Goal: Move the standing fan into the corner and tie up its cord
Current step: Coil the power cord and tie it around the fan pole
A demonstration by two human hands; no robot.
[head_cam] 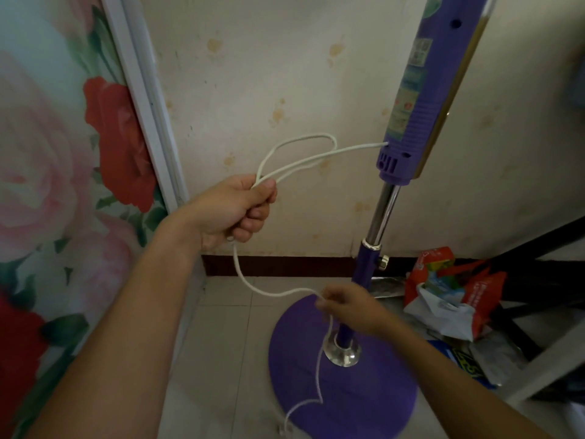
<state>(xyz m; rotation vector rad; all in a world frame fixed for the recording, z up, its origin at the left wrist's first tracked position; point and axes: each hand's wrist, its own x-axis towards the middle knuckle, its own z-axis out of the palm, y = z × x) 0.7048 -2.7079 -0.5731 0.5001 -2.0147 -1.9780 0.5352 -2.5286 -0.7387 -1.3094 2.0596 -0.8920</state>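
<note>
The purple standing fan (373, 280) stands at centre right, close to the wall corner. The left hand (234, 210) grips gathered loops of the white cord (272, 291) so they stay together, while the right hand (345, 307), lower centre, pinches the slack to feed it.

**Purple fan upright, white cord partly looped**

Standing fan (376, 248): purple round base on tiled floor, chrome-and-purple pole upright, close to the papered wall. White cord (297, 163) exits the purple control housing, forms loops, sags, then trails across the base to the floor.
</note>
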